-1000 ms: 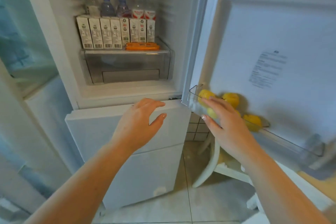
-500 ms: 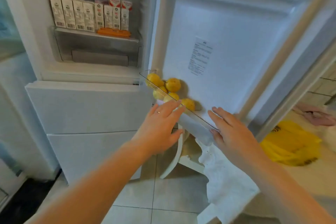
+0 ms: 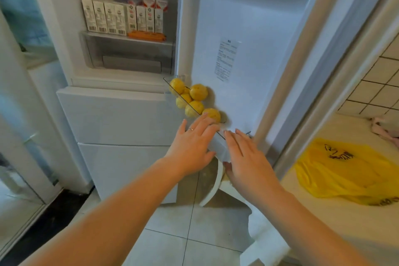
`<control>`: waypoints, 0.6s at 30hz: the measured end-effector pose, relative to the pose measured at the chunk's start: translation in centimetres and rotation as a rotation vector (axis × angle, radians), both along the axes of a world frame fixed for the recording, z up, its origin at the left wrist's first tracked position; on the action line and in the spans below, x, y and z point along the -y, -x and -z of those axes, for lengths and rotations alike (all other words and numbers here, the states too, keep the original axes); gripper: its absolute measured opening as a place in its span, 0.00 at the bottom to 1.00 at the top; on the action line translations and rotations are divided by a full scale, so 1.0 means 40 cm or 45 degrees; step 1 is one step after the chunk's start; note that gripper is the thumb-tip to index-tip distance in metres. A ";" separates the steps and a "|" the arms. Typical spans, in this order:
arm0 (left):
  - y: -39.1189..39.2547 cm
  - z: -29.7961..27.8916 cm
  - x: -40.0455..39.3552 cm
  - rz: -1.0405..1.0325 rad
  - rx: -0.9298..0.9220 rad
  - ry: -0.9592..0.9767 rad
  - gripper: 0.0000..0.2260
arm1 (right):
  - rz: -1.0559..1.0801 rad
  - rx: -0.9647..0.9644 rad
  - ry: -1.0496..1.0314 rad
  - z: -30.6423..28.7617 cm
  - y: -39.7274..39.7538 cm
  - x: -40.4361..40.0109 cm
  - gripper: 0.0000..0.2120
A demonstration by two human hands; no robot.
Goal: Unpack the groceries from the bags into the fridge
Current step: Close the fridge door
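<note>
Both hands reach flat-fingered to the clear plastic door bin [image 3: 218,147] at the bottom of the open fridge door [image 3: 248,28]: the left hand [image 3: 194,147] lies over its front rim, the right hand [image 3: 244,153] spread beside it, neither gripping. Round, dimpled yellow lemons [image 3: 195,101] crowd the bin's far end. A crumpled yellow bag [image 3: 345,170] lies on the pale desk [image 3: 323,222], well apart.

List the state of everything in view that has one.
Fridge door: open.
Door shelf: holds yellow fruit.
Lower drawers: closed.
Cartons: upright in a row.
Yellow bag: crumpled on the counter.
Left hand: open, flat.
Right hand: open, flat.
</note>
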State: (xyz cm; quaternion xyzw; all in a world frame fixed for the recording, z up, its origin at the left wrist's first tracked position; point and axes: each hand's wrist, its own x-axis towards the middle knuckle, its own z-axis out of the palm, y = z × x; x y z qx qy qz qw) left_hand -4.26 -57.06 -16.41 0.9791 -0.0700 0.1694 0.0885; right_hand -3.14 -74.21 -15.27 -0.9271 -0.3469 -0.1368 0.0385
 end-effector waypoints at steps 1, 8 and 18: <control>0.008 0.003 -0.009 -0.012 0.001 -0.001 0.25 | -0.013 0.016 -0.005 0.005 0.006 -0.011 0.35; 0.095 -0.014 -0.129 -0.080 -0.108 -0.040 0.33 | -0.284 0.079 -0.067 -0.034 0.106 -0.093 0.38; 0.288 -0.073 -0.303 -0.409 0.082 0.250 0.29 | -0.876 0.412 -0.195 -0.216 0.250 -0.211 0.27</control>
